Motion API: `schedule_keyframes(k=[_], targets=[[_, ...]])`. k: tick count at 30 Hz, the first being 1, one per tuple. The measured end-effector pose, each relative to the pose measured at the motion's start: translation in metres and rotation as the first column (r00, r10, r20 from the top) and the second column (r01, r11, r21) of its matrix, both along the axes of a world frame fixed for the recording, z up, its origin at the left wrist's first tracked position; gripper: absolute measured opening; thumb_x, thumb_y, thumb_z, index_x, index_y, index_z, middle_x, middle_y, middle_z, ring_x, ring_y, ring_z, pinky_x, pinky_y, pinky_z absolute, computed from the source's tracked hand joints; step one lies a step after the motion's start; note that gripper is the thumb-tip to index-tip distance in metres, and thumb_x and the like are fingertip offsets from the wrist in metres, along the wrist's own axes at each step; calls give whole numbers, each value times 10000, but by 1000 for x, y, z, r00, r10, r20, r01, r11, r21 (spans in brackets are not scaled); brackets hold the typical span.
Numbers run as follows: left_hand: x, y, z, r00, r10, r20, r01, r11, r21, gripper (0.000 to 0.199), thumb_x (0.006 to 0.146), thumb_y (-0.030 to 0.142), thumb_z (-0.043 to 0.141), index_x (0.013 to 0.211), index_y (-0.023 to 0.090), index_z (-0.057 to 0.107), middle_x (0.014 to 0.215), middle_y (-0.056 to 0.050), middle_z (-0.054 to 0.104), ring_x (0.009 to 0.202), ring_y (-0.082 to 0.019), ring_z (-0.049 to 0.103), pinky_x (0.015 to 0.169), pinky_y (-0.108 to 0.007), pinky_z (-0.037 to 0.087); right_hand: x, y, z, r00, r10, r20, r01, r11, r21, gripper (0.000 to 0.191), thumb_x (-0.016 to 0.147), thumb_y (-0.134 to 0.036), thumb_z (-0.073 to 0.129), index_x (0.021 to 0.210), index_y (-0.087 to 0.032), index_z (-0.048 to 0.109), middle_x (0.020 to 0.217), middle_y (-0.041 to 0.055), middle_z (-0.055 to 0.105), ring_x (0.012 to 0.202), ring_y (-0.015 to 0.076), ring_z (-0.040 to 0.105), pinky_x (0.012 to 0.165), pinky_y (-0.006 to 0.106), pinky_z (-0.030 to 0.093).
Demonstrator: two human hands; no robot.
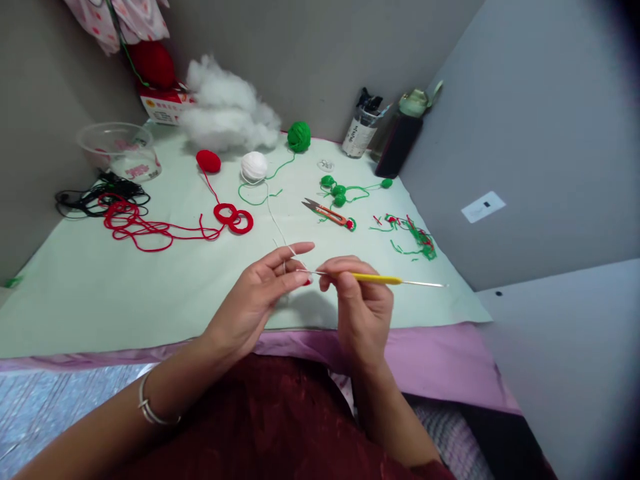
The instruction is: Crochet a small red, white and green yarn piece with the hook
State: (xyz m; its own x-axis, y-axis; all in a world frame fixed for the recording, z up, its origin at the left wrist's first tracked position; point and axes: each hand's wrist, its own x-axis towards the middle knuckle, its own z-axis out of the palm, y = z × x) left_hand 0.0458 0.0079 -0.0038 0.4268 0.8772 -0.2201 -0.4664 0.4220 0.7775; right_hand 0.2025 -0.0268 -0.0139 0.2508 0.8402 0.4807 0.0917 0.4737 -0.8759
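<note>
Between the thumb and fingers of my left hand [265,283] is a small red and white crochet piece [307,281], mostly covered by the fingertips. White yarn [277,220] runs over that hand's raised index finger from a white yarn ball [255,166] on the table. My right hand [364,300] grips a crochet hook with a yellow handle [377,278]. The hook's thin metal tip meets the crochet piece at the left fingertips, while its other metal end points right.
Orange-handled thread snips [327,212] lie beyond my hands, near green crocheted balls [339,191] and yarn scraps [420,237]. Red rings [241,221] and loose red yarn [135,227] spread left. White stuffing [227,110], a plastic tub [120,150] and a dark bottle [400,140] stand behind.
</note>
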Motion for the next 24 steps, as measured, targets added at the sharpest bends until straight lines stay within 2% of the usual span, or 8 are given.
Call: schedule_keyframes(k=[3,8,12,15,18,21,24], targets=[[2,-3,1,999,-28,-36,30,997,64,392,844,230,865,1228,282,803,889,22,732,908,-123,651,951,-259,469,-1,0,-1,1000,15,-11,-15,999,-42,149,1016,-266,652,995,-271,799,944,21,784,823,161,690,778,335,573],[1,-4,1,996,-46,-71,51,996,68,382,840,239,861,1217,267,805,942,7,719,950,-137,640,976,-280,460,4,0,-2,964,83,-251,-120,983,-137,182,1034,-357,623,976,-248,757,901,23,785,744,149,693,719,316,582],[-1,-3,2,994,-36,-105,45,996,78,364,833,254,859,1194,262,812,941,-4,708,948,-147,621,949,-284,463,6,0,0,960,102,-260,-141,980,-139,215,1052,-378,585,950,-233,708,861,20,786,702,148,703,687,317,604],[-2,-3,1,991,-4,-136,22,992,128,348,827,259,863,1172,271,820,909,1,685,904,-151,610,900,-287,477,6,-4,1,993,53,-104,-63,993,-97,207,1069,-343,552,994,-224,703,891,30,789,724,152,720,693,322,617],[-2,-3,-1,980,52,-190,-12,978,207,331,831,265,859,1160,279,822,872,4,676,870,-162,609,849,-293,489,6,-10,2,985,-37,169,33,999,24,187,1072,-240,531,1068,-240,718,941,26,785,771,148,730,723,321,626],[-1,-5,-1,948,145,-282,-62,956,285,304,845,249,841,1147,277,823,852,8,667,842,-161,604,822,-292,485,4,-12,1,896,-132,424,48,978,203,218,1064,-181,509,1148,-253,697,979,41,789,861,177,754,750,347,642],[2,-8,0,922,230,-312,-117,932,342,295,846,216,839,1134,281,826,848,18,663,836,-147,597,837,-280,474,1,-10,-7,784,-248,569,27,930,368,236,1057,-168,514,1221,-238,667,995,74,799,904,203,767,747,360,650]])
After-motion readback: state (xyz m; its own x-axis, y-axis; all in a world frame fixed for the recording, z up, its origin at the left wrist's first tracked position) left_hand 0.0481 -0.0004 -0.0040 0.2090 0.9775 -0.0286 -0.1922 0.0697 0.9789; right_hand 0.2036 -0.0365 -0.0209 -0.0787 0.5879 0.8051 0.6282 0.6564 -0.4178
